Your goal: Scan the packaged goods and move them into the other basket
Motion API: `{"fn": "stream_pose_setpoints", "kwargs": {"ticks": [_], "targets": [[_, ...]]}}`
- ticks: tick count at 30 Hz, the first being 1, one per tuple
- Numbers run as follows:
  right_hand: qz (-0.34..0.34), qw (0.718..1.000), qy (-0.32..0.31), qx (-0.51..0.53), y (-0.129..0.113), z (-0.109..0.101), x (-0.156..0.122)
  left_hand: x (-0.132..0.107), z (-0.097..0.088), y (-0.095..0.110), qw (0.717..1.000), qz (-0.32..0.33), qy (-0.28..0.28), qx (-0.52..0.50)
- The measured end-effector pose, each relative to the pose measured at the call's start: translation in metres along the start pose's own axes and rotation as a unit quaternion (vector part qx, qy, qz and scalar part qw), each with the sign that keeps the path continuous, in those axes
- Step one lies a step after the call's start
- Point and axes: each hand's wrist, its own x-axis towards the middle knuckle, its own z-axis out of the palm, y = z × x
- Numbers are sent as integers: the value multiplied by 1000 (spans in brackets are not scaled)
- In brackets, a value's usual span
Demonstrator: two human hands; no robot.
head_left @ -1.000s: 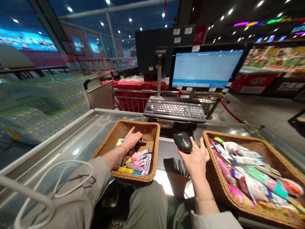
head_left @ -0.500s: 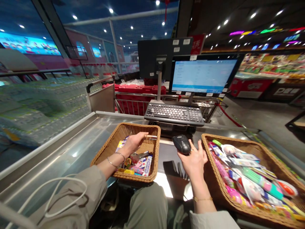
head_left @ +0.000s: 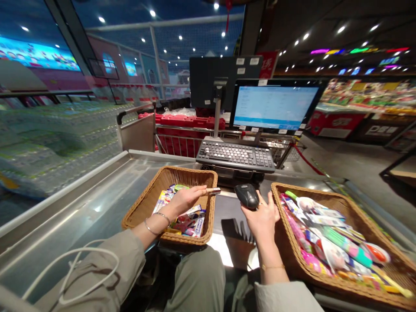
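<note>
My left hand (head_left: 185, 199) is closed on a small stick-shaped item (head_left: 212, 190), held over the right rim of the left wicker basket (head_left: 146, 201), which has several colourful packets in it. A black handheld barcode scanner (head_left: 247, 195) is gripped in my right hand (head_left: 262, 216), between the two baskets, its head pointing toward the item. The item's tip is a short gap left of the scanner. The right wicker basket (head_left: 357, 212) lies beside my right hand and is full of packets and toothbrush-like goods.
A keyboard (head_left: 236, 155) and a lit monitor (head_left: 274, 107) stand behind the baskets on the steel checkout counter (head_left: 97, 195). A second dark screen (head_left: 221, 80) faces away. Red crates and a wire trolley (head_left: 182, 130) are behind. Stacked bottled water (head_left: 48, 134) is at left.
My left hand rose out of the left basket with the small stick-shaped item and moved right toward the scanner. My right hand kept the scanner nearly still.
</note>
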Motion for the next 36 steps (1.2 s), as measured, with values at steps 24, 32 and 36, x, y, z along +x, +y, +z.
{"fn": "stream_pose_setpoints", "kwargs": {"ticks": [24, 32, 36], "targets": [[5, 1000, -10, 26, 0, 1, 0, 22, 3, 63, 934, -242, -90, -248], [20, 998, 0, 58, 1, -3, 2, 39, -19, 84, 965, -246, -66, -62], [7, 996, 37, 80, 5, -8, 6, 29, -16, 126, 964, -202, 20, -171]]}}
